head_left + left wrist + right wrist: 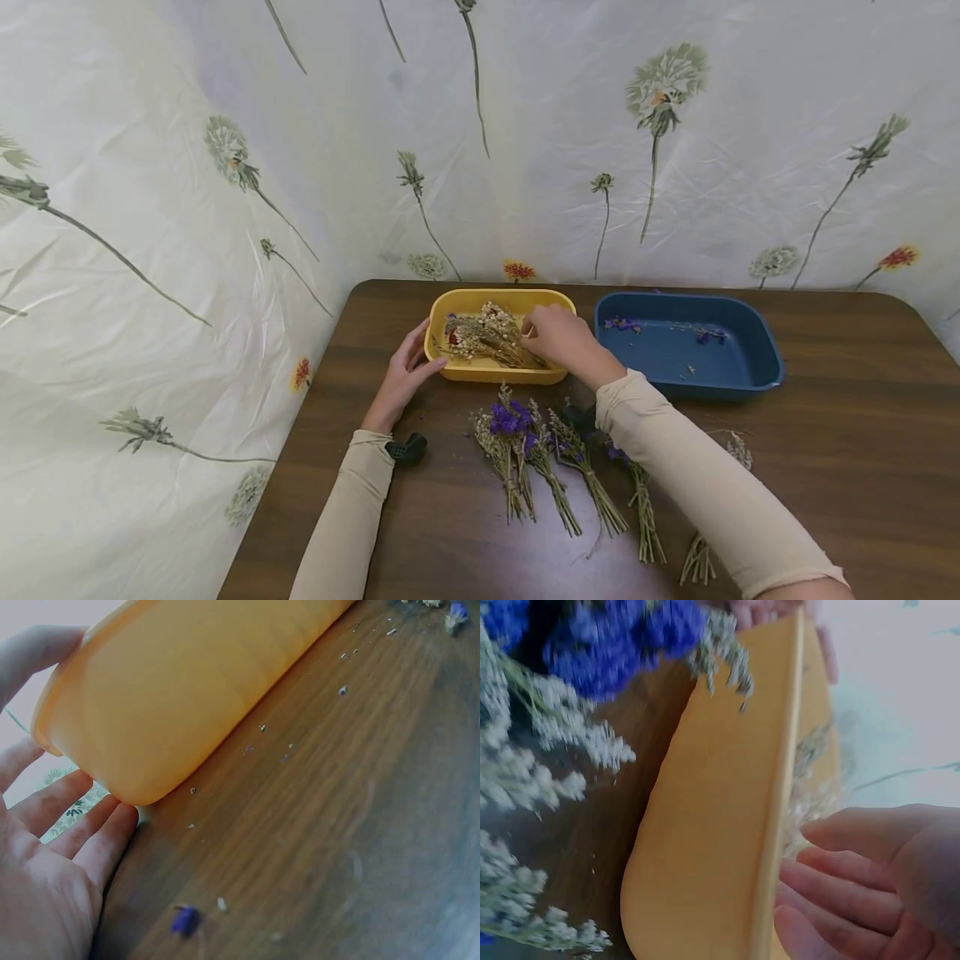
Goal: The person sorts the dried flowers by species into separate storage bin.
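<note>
A yellow plastic basin at the table's far side holds dried flowers with cream and red heads. My left hand rests against the basin's left end, its fingers fairly straight and spread, the thumb at the rim in the left wrist view. Inside the basin's right part, my right hand has curled fingers and pinches some of the dried flowers; the fingertips are partly hidden behind the wall in the right wrist view. Nearer me, several small tied bunches of dried flowers lie in a row, some with purple blooms.
A blue basin stands right of the yellow one, with a few purple flower scraps inside. Petals and crumbs are scattered on the brown wooden table. A sheet printed with dandelions hangs behind and to the left.
</note>
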Demonstrator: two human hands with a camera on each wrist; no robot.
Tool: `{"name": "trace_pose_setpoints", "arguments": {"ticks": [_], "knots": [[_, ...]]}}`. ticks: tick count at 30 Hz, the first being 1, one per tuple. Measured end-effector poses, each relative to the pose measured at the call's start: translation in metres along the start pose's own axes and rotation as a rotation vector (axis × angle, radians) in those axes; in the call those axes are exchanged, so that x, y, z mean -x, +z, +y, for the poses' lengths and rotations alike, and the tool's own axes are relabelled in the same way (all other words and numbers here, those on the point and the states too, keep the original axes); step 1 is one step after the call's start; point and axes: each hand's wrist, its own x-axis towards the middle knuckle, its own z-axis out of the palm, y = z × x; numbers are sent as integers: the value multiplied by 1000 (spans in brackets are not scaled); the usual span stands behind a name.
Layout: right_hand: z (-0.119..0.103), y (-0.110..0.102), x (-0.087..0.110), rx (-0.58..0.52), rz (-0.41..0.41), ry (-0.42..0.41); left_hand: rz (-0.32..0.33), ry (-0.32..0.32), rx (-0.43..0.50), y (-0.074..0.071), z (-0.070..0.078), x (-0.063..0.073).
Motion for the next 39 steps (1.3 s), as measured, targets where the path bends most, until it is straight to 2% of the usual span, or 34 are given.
{"name": "trace_pose_setpoints", "arguments": {"ticks": [4, 9, 13, 21, 29, 39], "knots": [[-1, -1, 16, -42, 52, -38, 0, -3, -5, 0, 0, 0], [-2, -1, 35, -87, 77, -49, 4, -4, -5, 0, 0, 0], [-1, 1, 48, -105, 95, -63, 7, -6, -3, 0, 1, 0], [-2, 3, 69, -109, 199, -81, 7, -4, -5, 0, -1, -1], [-13, 4, 92, -159, 152, -110, 10, -4, -1, 1, 0, -1], [-36, 29, 120, -129, 79, -202, 14, -2, -29, 1, -1, -1]]}}
